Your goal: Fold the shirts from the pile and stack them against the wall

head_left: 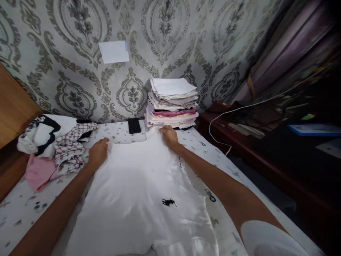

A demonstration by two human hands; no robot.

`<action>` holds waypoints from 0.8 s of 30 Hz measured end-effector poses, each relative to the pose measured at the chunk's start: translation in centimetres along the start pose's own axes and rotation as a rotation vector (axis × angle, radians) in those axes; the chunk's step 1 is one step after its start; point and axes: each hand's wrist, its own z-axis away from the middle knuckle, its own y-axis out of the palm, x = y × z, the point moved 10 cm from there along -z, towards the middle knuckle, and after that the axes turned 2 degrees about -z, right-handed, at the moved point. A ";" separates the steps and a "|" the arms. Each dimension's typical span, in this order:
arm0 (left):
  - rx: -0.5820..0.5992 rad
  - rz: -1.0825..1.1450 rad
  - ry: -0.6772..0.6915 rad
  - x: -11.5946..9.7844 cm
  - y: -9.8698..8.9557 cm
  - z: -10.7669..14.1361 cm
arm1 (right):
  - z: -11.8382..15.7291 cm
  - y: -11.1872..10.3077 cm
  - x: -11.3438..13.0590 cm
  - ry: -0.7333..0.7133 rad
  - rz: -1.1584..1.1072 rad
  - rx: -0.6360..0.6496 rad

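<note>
A white garment (133, 185) with a small black emblem lies spread out on the patterned bed sheet (229, 170). At its far left corner, my left hand (99, 151) has its fingers closed on the fabric. My right hand (169, 137) pinches the far right part of the same garment, just in front of a stack of folded clothes (172, 103). The near end of the garment runs out of the bottom of the view.
Crumpled clothes (69, 149) lie at the left, beside a wooden panel (16, 106). A black phone (134, 126) rests near the patterned wall (133, 71). At the right stands a dark red table (255, 156) with a white cable (210, 126) and a blue-edged item (314, 130).
</note>
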 end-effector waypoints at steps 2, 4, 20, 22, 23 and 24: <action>0.036 -0.050 0.015 -0.4 0.2 0.0 | 0.4 0.0 0.3 -0.013 0.003 -0.001; 0.066 -0.079 0.021 -0.7 0.2 -0.1 | 0.8 -0.6 0.3 -0.003 0.002 -0.017; 0.195 0.064 -0.170 2.3 -0.5 4.9 | 10.7 -4.3 -3.2 0.357 0.219 0.132; 0.184 0.015 -0.151 2.1 -0.7 5.1 | 10.9 -4.7 -3.2 0.364 0.231 0.119; 0.191 -0.009 -0.142 2.0 -0.7 5.2 | 11.1 -5.0 -3.2 0.367 0.238 0.111; 0.203 -0.038 -0.131 1.9 -0.7 5.2 | 11.2 -5.3 -3.2 0.367 0.245 0.103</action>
